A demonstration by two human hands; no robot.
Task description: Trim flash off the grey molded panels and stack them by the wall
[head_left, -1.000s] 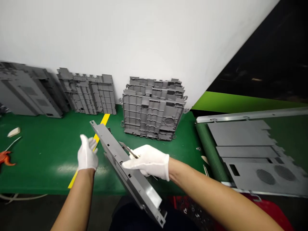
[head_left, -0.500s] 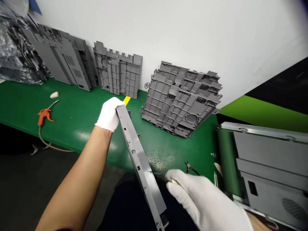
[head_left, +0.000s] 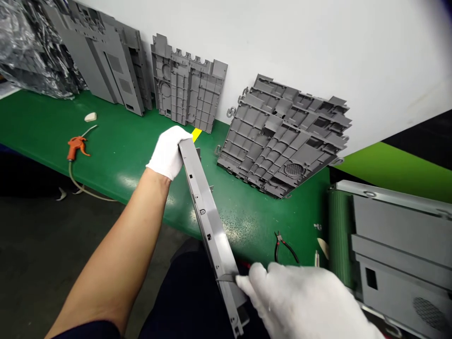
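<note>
Left hand: the white-gloved left hand (head_left: 168, 153) is closed around the upper end of a long grey moulded panel (head_left: 213, 230), thumb side against its narrow edge.
Right hand: the white-gloved right hand (head_left: 293, 296), blurred, has its fingers pinched round a thin, pointed metal blade (head_left: 226, 278); any handle is hidden in the glove.
Blade: lies across the narrow edge of the panel, near its lower end.
Panel: held edge-up and slanted, its upper end over the glossy green bench (head_left: 122, 141), its lower end over the person's dark-clothed lap.
Beside the left hand: a short yellow floor-tape-like stripe (head_left: 196, 135) shows on the bench.
Near the right hand: small pliers with red-and-black handles (head_left: 278, 237) lie on the bench with handles spread.
Left of bench: an orange air gun with a thin nozzle (head_left: 73, 147), its hose drooping over the edge; a small off-white block (head_left: 91, 117) sits just behind.
Against the white wall: a leaning stack of grey ribbed panels (head_left: 275, 146).
Far right: a flat grey panel with a round grille (head_left: 402, 249) lies on a green belt conveyor (head_left: 341, 240).
</note>
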